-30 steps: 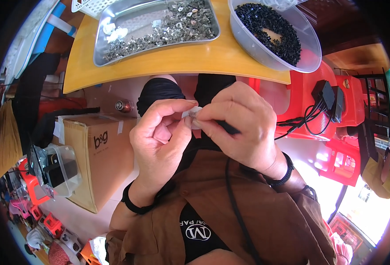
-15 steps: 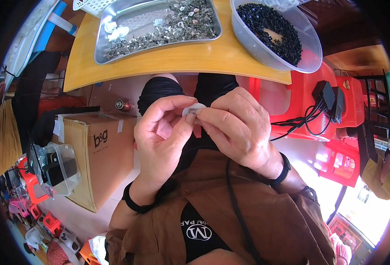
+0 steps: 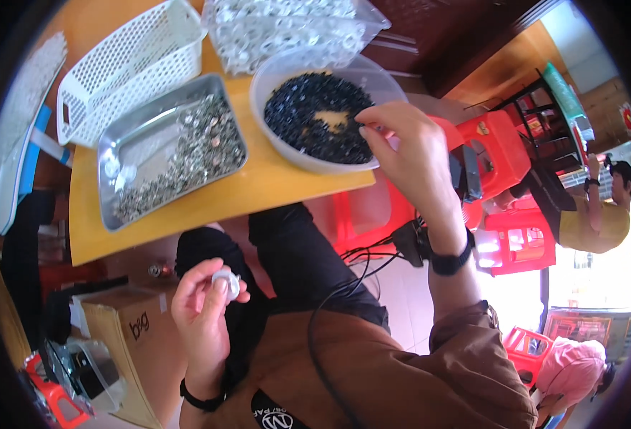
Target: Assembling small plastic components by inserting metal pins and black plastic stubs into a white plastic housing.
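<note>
Two hands apart over the lap: left hand [image 3: 204, 307] pinching a small white round piece [image 3: 225, 283] at the fingertips, flat face turned up and rightward, no clear long axis; right hand [image 3: 401, 146] extended, fingertips closed among black pieces in a clear bowl [image 3: 272, 79] on the yellow table [image 3: 258, 189].

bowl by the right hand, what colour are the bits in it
Black bits, best seen in the head view.
</note>
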### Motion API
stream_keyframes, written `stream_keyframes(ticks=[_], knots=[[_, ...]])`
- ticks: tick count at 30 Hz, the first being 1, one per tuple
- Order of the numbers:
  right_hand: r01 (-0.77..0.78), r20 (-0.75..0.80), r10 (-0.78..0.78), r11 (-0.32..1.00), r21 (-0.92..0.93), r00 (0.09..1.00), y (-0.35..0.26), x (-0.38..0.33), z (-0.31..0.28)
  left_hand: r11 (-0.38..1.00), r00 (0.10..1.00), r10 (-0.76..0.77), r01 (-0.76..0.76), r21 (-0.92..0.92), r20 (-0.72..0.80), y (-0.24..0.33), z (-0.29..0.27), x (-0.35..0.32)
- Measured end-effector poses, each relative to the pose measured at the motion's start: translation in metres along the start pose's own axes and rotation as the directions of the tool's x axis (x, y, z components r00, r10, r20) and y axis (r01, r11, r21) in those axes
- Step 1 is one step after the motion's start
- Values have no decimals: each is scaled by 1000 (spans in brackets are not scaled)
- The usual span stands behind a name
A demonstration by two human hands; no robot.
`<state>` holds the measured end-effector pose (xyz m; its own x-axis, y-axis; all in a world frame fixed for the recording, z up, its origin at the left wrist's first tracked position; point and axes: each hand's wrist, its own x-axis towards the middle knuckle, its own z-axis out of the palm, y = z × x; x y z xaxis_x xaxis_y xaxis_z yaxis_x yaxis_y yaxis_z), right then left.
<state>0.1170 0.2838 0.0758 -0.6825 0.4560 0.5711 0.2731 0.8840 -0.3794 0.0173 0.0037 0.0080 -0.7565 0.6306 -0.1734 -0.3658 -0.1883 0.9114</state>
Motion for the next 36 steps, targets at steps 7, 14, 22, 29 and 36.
stream_keyframes(ticks=[7, 14, 22, 29, 36], knots=[[83, 574, 176, 914, -397, 800, 53, 44, 50, 999, 992, 39, -39, -8, 118, -3, -7, 0], [118, 612, 250, 860, -497, 750, 69, 51, 71, 998, 999, 45, -46, 34, 29, -3, -10, -1], [-44, 471, 77, 996, -81, 879, 78, 48, 52, 999, 997, -49, 47, 23, 58, 2, 2, -1], [-255, 436, 157, 951, 177, 886, 61, 42, 38, 985, 990, 139, -142, 97, 35, -8, -16, -2], [-214, 257, 34, 664, 716, 966, -19, 7, 27, 986, 984, 165, -167, 22, 74, 0, -1, 1]])
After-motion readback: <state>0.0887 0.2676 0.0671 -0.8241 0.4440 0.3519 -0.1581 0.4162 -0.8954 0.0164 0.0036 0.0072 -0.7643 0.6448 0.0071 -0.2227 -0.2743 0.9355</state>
